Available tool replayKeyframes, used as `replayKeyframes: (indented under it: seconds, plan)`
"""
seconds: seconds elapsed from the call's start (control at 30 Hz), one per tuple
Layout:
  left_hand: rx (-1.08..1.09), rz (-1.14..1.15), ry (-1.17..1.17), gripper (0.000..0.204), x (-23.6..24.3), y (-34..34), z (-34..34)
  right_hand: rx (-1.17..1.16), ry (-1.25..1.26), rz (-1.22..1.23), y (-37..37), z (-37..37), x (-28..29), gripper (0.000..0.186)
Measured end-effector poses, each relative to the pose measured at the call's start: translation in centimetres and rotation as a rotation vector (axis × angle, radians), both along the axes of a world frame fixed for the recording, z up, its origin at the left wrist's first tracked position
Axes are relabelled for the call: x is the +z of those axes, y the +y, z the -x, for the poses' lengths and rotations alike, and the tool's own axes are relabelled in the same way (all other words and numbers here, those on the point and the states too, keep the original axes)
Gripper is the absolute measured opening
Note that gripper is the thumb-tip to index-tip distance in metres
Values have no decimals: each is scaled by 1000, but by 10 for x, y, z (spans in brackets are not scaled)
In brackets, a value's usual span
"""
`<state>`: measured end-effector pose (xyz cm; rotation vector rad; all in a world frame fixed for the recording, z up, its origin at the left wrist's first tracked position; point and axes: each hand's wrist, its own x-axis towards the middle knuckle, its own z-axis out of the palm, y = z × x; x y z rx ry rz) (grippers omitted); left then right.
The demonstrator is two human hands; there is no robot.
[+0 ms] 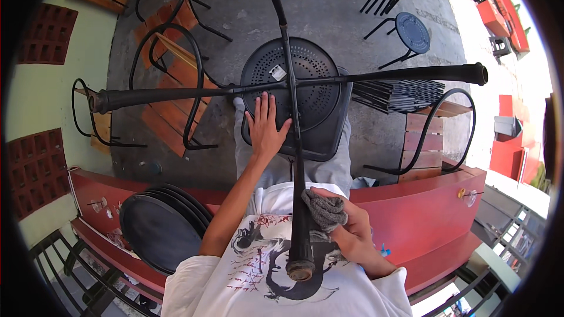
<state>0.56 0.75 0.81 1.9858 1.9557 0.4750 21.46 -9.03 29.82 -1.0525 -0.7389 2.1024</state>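
A black metal base with four crossed tubular legs (405, 76) lies over a round black perforated seat (317, 100), which rests on a black square-rimmed piece on my legs. A small white label (278, 72) is on the seat. My left hand (267, 126) lies with fingers apart on the seat, just below the crossing of the legs. My right hand (352, 229) grips a grey cloth (326, 208) pressed around the near leg, above its capped end (301, 270) that points toward my body.
Wood-slat chairs with black tube frames (176, 111) stand on both sides. Black stools (411, 32) and a stack of dark frames (393, 94) are on the concrete floor to the right. A red ledge (417, 223) runs behind me, with stacked black round tops (155, 229) on the left.
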Motion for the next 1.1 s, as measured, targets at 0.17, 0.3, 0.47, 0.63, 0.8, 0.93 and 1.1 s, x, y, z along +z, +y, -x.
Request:
replayKeyframes:
  seconds: [0.17,0.3,0.47,0.63,0.8,0.93,1.1]
  plan:
    - [17,-5,2,88,-1,-5,5,193,112,-377,13,-10,32,61]
    - [10,-11,-7,88,-2,-3,2,118,268,-572,7,-11,27,65]
    - [13,0,-22,88,-1,-4,2,29,95,-382,-2,-11,29,59]
    - [32,-12,-41,88,0,-3,1,-54,17,-618,4,-20,22,49]
    - [22,-3,-55,88,1,-5,2,190,-603,-351,83,-30,-104,52]
    - [42,17,-67,88,2,-6,2,492,-752,-852,106,-16,-185,56]
    - [38,-12,-39,87,2,-5,0,571,-958,-826,127,7,-197,59]
